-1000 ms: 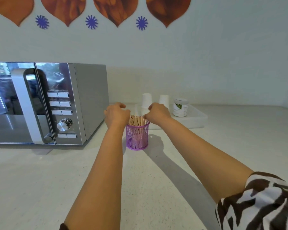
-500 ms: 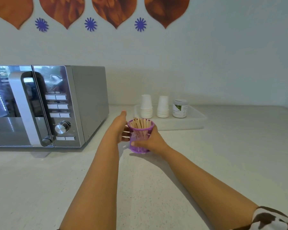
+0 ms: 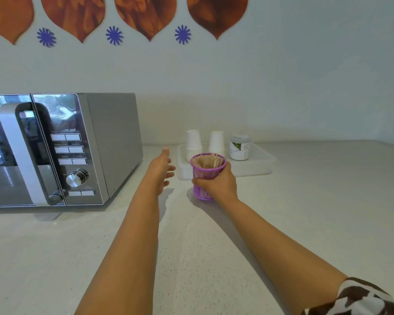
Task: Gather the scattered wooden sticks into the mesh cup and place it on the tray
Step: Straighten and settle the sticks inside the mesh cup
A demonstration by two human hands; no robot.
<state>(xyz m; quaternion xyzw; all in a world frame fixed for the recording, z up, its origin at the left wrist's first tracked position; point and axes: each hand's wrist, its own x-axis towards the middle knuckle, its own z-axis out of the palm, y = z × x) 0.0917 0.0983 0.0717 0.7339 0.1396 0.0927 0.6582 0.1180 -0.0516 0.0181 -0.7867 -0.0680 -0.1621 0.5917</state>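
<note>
Pale speckled stone countertop fills the near view, and two bare forearms reach across it from the bottom edge, the right one leaving a brown-and-white patterned sleeve. Farther out, the right hand grips the purple wire-mesh cup around its lower half, fingers wrapped round the wall, thumb on the near side. The cup tilts a little and sits just in front of the shallow white plastic tray; whether its base touches the counter cannot be told. Flat pale wooden sticks stand bunched inside it, their tips just above the rim.

The left hand hangs just left of the cup, apart from it, fingers loosely spread and pointing forward — it holds nothing. Half a second ago that hand lay against the cup's side; now only the right hand has the cup, which has moved a little nearer the tray.

On the tray stand two stacks of white paper cups and a white jar with a green label. At the left sits a silver microwave oven with a mirrored door — behind it, a pale wall.
</note>
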